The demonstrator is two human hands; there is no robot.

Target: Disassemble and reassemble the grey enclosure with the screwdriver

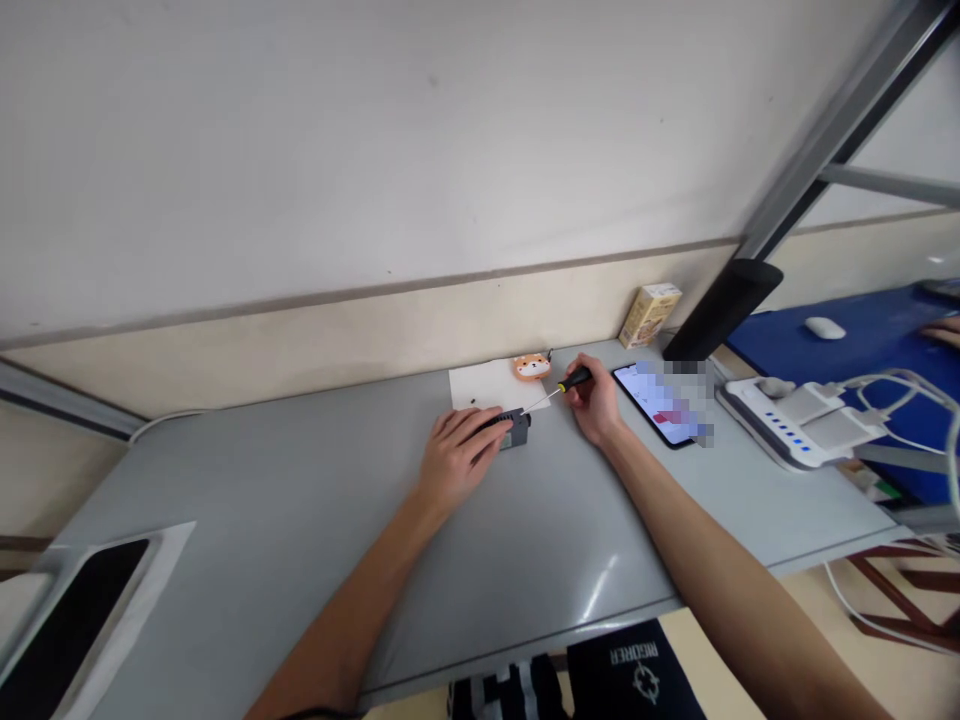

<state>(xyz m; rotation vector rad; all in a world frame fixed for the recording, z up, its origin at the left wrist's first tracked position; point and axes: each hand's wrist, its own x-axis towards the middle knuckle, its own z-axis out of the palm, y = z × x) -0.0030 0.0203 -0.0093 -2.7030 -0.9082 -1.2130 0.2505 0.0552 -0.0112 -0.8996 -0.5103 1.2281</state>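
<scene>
Clasping the grey device in my left grip, seemingly against slipping, I pinch the screwdriver beside it with my right grip.

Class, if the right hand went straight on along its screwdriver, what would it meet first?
The grey device under the left hand; the screwdriver in the right hand seems to reach the device's upper edge, though depth leaves contact uncertain.

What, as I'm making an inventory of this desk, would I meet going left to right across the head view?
Flat black object, left hand, orange animal-face case, right hand, phone, white power strip.
</scene>
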